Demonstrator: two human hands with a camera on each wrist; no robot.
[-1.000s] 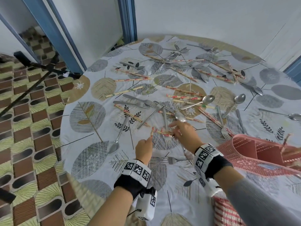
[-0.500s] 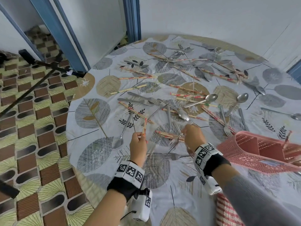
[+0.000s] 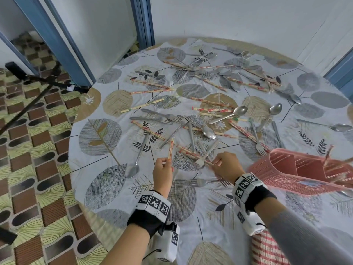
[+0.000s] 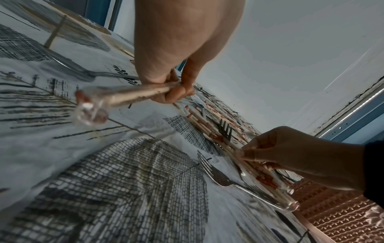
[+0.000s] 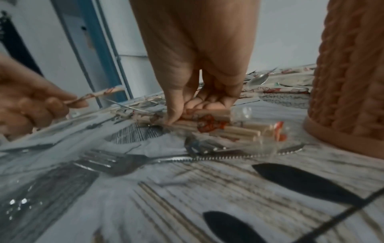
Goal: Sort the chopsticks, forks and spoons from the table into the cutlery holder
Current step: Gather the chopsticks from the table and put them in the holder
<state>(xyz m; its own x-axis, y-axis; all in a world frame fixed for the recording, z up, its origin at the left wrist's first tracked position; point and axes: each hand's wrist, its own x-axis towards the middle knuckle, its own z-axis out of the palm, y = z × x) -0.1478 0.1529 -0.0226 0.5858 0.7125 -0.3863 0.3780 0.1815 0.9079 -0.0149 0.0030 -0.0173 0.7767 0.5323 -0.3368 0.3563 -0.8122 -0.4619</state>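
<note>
Because each wrapped chopstick pair sorts alike, both hands gather them: the left hand pinches one pair raised clear of the tabletop, while the right hand closes its grip on a bundle lying low, probably ready for the holder at near right.

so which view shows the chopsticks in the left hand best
The left wrist view: the wrapped chopsticks fill the near frame, gripped by the left hand. The head view shows only their upper end above the hand. The right wrist view catches them blurred at its left edge.
</note>
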